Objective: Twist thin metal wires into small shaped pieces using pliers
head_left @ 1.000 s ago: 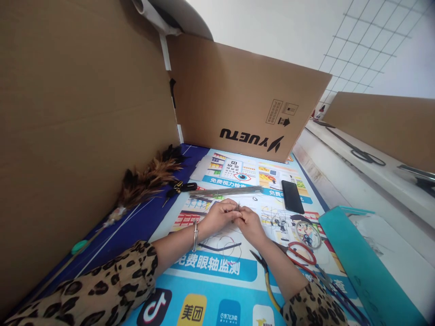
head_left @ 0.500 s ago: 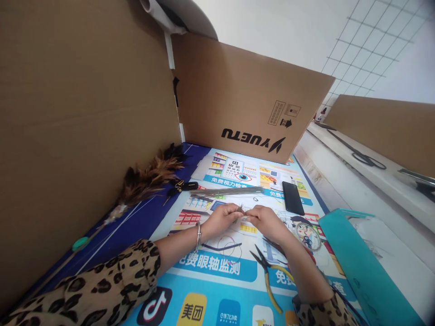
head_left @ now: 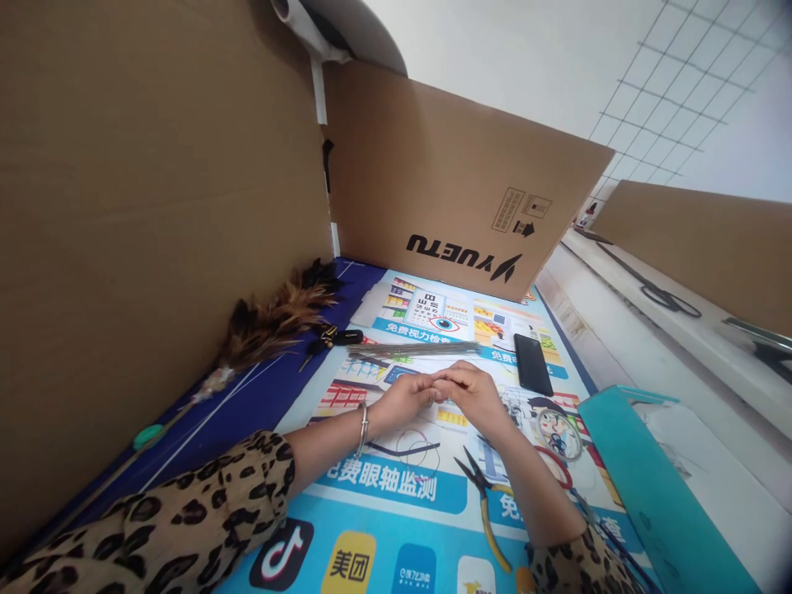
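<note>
My left hand and my right hand meet over the printed mat, fingertips pressed together. Both are closed, and the fingers hide whatever lies between them. A bundle of thin grey-brown wires or sticks lies just beyond the hands. Nearer to me, beside my right forearm, are yellow-handled needle-nose pliers with their jaws apart. A loose loop of thin reddish thread or wire rests below my left hand.
A black phone lies to the right, near a round clear dish and a teal box. On the left are a feather duster and a black-and-yellow tool. Cardboard panels stand behind and left.
My right hand has shifted slightly left and up, its fingers now covering my left fingertips. The small brownish tip that showed between the hands is hidden. The view has shifted slightly.
</note>
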### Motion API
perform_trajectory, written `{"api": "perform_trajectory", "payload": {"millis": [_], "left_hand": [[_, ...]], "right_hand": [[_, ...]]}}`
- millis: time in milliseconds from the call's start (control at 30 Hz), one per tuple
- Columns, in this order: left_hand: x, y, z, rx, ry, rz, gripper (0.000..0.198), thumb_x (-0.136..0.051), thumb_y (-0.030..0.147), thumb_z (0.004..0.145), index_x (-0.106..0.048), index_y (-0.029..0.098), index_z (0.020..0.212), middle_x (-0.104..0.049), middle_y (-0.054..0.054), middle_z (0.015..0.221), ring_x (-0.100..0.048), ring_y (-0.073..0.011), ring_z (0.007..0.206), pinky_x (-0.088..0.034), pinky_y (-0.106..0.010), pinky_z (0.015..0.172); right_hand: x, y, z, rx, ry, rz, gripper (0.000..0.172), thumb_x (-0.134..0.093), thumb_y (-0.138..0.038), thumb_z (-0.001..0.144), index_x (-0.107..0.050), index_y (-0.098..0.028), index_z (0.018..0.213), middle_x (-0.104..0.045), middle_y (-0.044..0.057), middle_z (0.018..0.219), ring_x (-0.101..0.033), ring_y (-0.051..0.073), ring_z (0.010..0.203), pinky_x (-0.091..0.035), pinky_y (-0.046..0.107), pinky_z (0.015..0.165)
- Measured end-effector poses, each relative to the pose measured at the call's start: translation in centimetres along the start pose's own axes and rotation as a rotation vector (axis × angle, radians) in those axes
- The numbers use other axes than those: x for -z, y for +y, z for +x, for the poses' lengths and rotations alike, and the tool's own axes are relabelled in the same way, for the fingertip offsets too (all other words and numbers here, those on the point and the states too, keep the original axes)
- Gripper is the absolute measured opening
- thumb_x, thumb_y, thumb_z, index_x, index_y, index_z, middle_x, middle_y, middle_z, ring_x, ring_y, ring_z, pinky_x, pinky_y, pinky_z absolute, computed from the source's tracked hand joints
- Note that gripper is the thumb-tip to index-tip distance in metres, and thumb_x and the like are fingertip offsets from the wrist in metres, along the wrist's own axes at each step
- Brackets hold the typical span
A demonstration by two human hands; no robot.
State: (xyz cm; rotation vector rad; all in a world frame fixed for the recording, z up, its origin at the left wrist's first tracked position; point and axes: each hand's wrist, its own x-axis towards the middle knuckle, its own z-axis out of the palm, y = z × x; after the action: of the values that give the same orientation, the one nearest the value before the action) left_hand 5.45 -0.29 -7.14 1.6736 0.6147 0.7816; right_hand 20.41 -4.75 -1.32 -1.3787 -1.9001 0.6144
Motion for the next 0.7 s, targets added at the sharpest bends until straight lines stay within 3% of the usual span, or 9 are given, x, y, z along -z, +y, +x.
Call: {"api": "perform_trajectory", "payload": {"millis": [200, 700], "left_hand": [[0.16, -0.64, 0.17, -0.016, -0.050, -0.068, 0.026, -0.051, 0.034, 0.079, -0.065, 0.012, 0.082, -0.064, -0.003, 0.078, -0.054, -0.0145, 0.074, -0.041, -0.025, 0.072], [0.10, -0.34, 0.32, -0.059, -0.078, -0.156, 0.017, -0.053, 0.025, 0.077, -0.062, 0.013, 0.085, -0.062, -0.001, 0.081, -0.053, -0.0140, 0.078, -0.040, -0.027, 0.077]], "right_hand": [[-0.18, -0.23, 0.24, 0.022, 0.029, -0.010, 0.015, -0.055, -0.028, 0.079, -0.068, -0.021, 0.078, -0.057, 0.002, 0.072, -0.055, 0.014, 0.072, -0.045, 0.025, 0.065], [0.01, -0.63, 0.55, -0.022, 0.089, 0.042, 0.017, -0.054, -0.026, 0.079, -0.070, -0.022, 0.083, -0.057, 0.002, 0.071, -0.055, 0.014, 0.074, -0.043, 0.026, 0.068]]}}
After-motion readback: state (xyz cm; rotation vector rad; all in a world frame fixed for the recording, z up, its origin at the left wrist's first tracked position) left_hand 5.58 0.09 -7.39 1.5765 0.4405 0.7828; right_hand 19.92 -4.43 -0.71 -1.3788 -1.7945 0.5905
